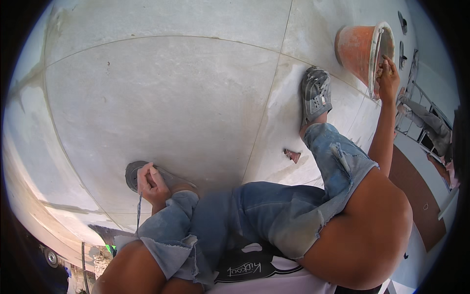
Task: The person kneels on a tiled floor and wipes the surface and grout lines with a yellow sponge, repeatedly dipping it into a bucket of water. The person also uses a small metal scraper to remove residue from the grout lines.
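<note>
At the far right, an orange bucket (356, 53) with a pale, crusted rim stands on the tiled floor, tilted in this wide view. My right hand (388, 81) is closed at the bucket's rim, its fingers bent over the near edge. On the left, my left hand (152, 182) is raised in front of my left shoe (132, 175), with fingers curled together. A thin bluish strip (139, 211), seen edge-on, hangs down from that hand; its kind is unclear. My right foot wears a grey clog (316, 94) splashed with pale matter.
Large pale tiles (166, 98) with thin joints surround me. A small reddish scrap (292, 156) lies between my legs. Dark sandals (402, 24) are beyond the bucket. Another person's legs (426, 120) show at the right by a metal frame. A wheel (51, 257) is at lower left.
</note>
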### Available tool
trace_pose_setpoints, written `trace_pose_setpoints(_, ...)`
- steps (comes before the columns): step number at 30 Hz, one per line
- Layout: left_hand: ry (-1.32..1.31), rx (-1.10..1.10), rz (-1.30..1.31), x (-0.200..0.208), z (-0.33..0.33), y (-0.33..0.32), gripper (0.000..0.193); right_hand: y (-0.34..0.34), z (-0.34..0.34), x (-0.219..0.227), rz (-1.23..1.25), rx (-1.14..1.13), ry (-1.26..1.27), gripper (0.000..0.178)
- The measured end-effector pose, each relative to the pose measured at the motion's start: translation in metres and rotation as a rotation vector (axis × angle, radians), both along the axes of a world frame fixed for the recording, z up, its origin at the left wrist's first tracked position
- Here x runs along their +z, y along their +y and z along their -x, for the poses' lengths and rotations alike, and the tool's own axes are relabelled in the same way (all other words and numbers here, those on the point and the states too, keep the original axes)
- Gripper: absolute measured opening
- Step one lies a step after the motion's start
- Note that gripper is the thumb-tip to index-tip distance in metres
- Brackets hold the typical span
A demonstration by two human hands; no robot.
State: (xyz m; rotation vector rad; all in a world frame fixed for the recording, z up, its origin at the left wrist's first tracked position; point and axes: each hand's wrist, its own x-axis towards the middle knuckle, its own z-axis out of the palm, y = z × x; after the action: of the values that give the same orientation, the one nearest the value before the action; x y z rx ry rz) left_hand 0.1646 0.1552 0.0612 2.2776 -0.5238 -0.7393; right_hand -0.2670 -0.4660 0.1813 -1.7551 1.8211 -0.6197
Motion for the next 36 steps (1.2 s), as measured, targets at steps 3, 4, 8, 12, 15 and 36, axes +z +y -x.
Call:
trace_pose_setpoints(3, 0.051, -0.068, -0.008, 0.001, -0.008, 0.011, 0.022, 0.001, -0.024, 0.017, -0.044, -0.226, 0.01, 0.047)
trace_pose_setpoints(4, 0.088, -0.089, 0.004, 0.003, -0.009, 0.015, 0.021, 0.001, -0.034, 0.026, -0.044, -0.307, -0.027, 0.051)
trace_pose_setpoints(8, 0.307, -0.235, 0.08, 0.018, -0.018, 0.025, 0.02, -0.003, -0.042, 0.034, 0.186, -0.239, 0.032, 0.063)
trace_pose_setpoints(12, 0.607, -0.497, 0.262, 0.036, -0.021, 0.018, 0.019, -0.01, 0.014, -0.01, 0.275, -0.065, 0.199, 0.066)
trace_pose_setpoints(15, 0.816, -0.664, 0.546, 0.041, -0.006, 0.007, 0.019, -0.036, 0.04, -0.003, 0.543, -0.167, 0.505, 0.073)
trace_pose_setpoints(36, 0.637, 0.362, 0.649, -0.014, -0.028, -0.028, 0.035, 0.272, -0.514, 0.179, -0.639, 1.351, 0.31, 0.046)
